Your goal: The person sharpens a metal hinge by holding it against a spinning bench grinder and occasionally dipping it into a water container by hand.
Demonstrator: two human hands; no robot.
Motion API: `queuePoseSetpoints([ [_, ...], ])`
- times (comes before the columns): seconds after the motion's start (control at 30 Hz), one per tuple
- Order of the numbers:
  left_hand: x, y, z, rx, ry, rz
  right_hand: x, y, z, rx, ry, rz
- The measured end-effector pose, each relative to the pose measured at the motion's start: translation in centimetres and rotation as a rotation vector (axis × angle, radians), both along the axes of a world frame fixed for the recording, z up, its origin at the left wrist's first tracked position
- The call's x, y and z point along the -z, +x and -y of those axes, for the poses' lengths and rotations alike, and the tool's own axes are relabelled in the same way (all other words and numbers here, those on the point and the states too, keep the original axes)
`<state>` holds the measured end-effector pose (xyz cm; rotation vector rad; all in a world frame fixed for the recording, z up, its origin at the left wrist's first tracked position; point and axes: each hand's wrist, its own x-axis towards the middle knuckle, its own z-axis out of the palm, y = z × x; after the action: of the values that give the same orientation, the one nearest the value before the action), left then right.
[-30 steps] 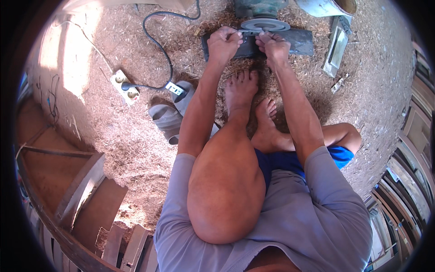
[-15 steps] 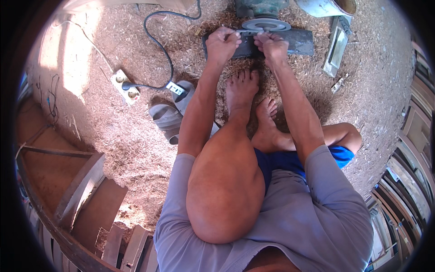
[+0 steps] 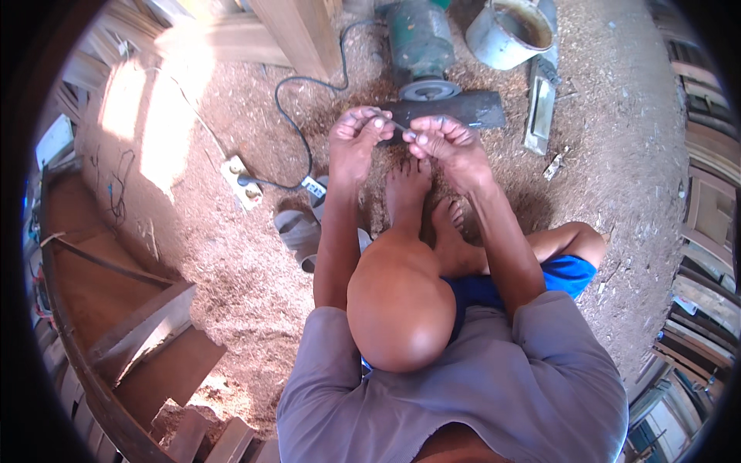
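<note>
While curled nearly closed, left hand (image 3: 356, 139) and right hand (image 3: 441, 140) pinch a thin rod (image 3: 400, 126).

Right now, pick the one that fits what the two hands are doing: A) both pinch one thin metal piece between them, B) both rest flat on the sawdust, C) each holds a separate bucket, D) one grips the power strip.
A: the left hand and right hand meet in front of the grinder wheel, fingertips pinching a thin metal piece between them.

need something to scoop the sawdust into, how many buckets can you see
1: a grey metal bucket stands at the top of the view, right of the green motor and beyond the right hand. Others may be hidden beyond the picture's dark rim.
</note>
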<state>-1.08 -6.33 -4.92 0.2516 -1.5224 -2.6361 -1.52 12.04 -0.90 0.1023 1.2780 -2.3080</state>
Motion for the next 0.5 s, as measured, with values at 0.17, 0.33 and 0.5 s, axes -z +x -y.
queuePoseSetpoints([
  [0.17, -4.1, 0.0, -1.8, 0.085, 0.213, -0.211, -4.8, 1.7, -0.6, -0.001, -0.074, -0.221],
  [0.33, -6.2, 0.4, -3.6, 0.133, 0.243, -0.247, -7.9, 3.1, -1.1, 0.077, -0.094, -0.235],
  [0.5, -6.3, 1.1, -5.5, 0.115, 0.179, -0.228, -8.9, 3.8, -1.3, 0.142, -0.072, -0.260],
])
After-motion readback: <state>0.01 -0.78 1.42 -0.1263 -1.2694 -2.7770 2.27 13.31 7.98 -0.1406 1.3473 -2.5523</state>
